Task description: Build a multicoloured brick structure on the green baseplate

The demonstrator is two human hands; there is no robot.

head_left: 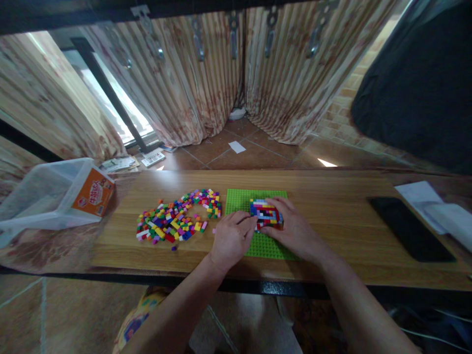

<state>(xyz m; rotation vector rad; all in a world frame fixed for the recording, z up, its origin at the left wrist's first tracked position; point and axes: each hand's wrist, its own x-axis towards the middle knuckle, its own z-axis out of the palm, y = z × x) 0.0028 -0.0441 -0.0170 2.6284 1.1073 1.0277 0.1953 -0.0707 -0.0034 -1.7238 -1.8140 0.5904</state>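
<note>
A block structure of many-coloured toy bricks (264, 210) stands on a green studded baseplate (275, 248), with an opening in its middle. My right hand (289, 223) wraps round its right side, thumb at the near edge and fingers at the far edge. At the structure's near left corner is my left hand (234, 236), its fingers pinched together; whatever they hold, if anything, is too small to make out. Left of the baseplate, a loose pile of small coloured bricks (173, 216) spreads over the wooden board.
A clear plastic bin (47, 191) with an orange label lies at the far left. On the right are a dark flat slab like a phone or tablet (411, 228) and white papers (420, 201). A single purple brick (174, 249) lies near the board's front edge.
</note>
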